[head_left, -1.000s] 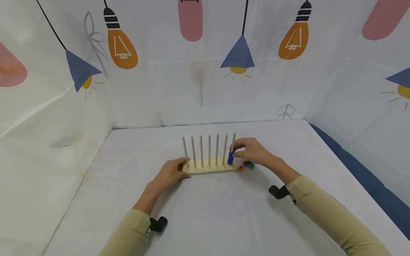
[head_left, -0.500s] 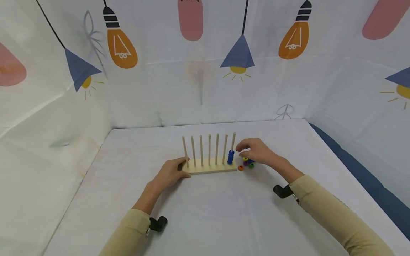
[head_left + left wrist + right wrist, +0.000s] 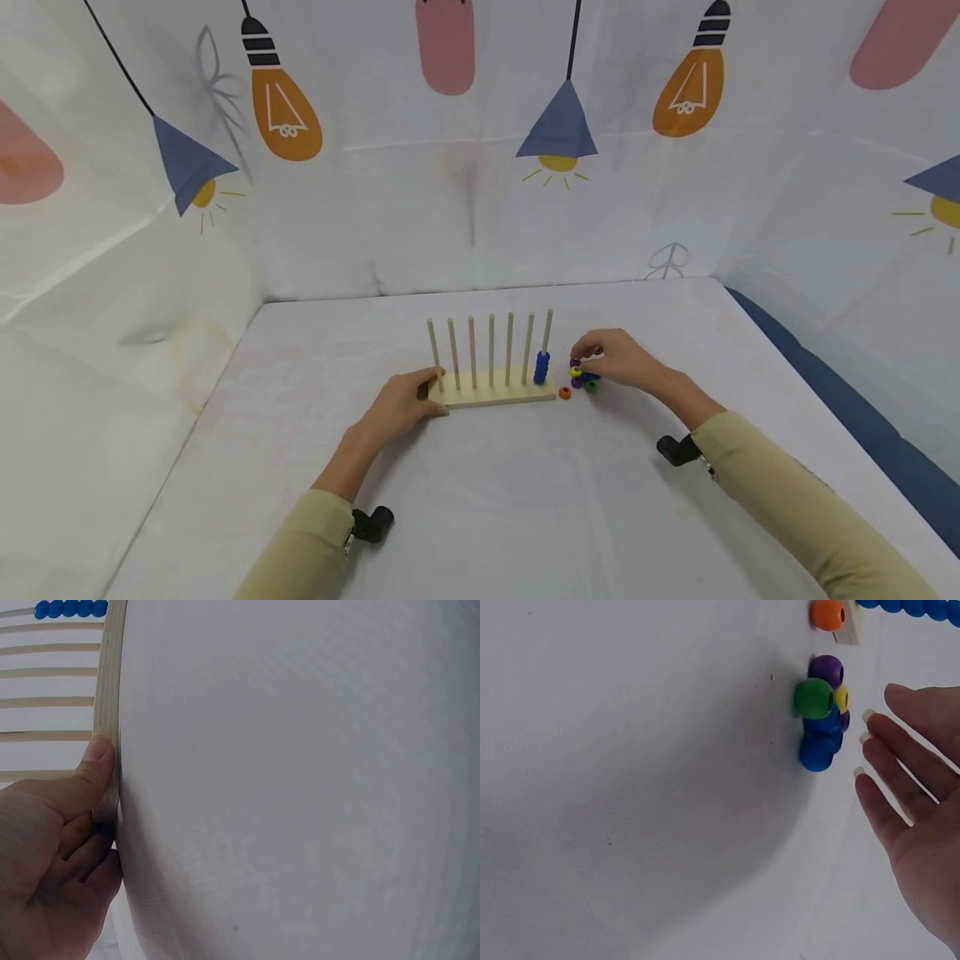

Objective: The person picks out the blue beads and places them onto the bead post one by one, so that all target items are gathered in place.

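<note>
Left hand [image 3: 401, 406] pinches its end of the wooden peg rack [image 3: 491, 392], upright on desk [image 3: 480, 500]. Right hand [image 3: 618, 358], fingers loosely parted, hovers just off loose beads [image 3: 823, 720]; blue bead stack [image 3: 542, 368] on the peg nearest it.

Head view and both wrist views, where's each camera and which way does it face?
Head: worn on the head, facing forward and down at the table; left hand, right hand and sleeves show.
Left wrist: worn there, facing the left hand gripping the pegged base; only that hand shows.
Right wrist: worn there, facing the right hand beside loose beads; only that hand shows.
Head and left wrist share the blue beads on one end peg.
</note>
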`<action>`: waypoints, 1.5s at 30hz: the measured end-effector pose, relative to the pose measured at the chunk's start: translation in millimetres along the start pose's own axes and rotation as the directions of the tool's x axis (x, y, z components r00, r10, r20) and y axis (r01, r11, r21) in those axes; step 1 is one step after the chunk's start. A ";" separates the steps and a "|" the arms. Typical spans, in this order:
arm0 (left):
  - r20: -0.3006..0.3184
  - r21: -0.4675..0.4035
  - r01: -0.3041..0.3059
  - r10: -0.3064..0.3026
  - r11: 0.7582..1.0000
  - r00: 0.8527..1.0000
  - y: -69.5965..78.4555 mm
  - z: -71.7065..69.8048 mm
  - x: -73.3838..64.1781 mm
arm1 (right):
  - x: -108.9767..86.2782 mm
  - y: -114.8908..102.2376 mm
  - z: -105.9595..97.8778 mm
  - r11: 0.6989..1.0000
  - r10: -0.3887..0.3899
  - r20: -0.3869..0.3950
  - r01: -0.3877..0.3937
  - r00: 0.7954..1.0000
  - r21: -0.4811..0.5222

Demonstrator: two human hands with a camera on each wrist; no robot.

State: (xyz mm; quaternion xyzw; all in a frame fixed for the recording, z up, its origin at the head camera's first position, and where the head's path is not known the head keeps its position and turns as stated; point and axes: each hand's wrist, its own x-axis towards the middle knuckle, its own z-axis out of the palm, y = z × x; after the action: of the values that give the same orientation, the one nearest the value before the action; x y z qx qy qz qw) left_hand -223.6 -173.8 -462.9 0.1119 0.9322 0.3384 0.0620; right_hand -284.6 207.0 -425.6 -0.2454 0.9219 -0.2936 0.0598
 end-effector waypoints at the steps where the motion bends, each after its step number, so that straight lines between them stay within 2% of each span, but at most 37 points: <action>1: -0.001 -0.002 -0.001 0.001 1.000 1.000 -0.1 -0.2 -0.2 | -0.5 2.3 -0.1 1.000 0.005 -0.004 -0.005 1.000 -0.010; 10: -0.003 -0.004 -0.005 0.005 1.000 1.000 -0.2 -1.1 -0.6 | -7.3 7.6 -6.3 0.997 0.065 -0.018 -0.066 0.998 -0.046; 14: 0.002 -0.002 0.005 -0.005 1.000 1.000 0.3 -1.7 -0.5 | -10.3 7.8 -7.7 0.992 0.086 -0.003 -0.086 0.996 -0.095; 20: 0.003 -0.002 0.007 -0.007 1.000 1.000 0.1 -1.9 -0.6 | -13.4 11.2 -6.4 0.987 0.062 0.014 -0.059 0.998 -0.147; 31: 0.013 -0.004 0.018 -0.018 1.000 1.000 0.0 -1.5 -1.6 | -13.8 17.0 -0.6 0.985 0.066 0.022 -0.061 0.998 -0.161; 45: 0.014 0.001 0.021 -0.021 1.000 1.000 -0.5 -1.5 -0.4 | -14.1 19.5 3.5 0.982 0.025 0.008 -0.023 1.000 -0.187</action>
State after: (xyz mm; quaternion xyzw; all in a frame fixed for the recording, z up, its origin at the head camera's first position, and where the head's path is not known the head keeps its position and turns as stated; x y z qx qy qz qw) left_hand -223.5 -175.2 -462.1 0.1046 0.9331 0.3366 0.0718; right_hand -279.6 225.8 -440.0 -0.2405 0.9479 -0.2040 0.0447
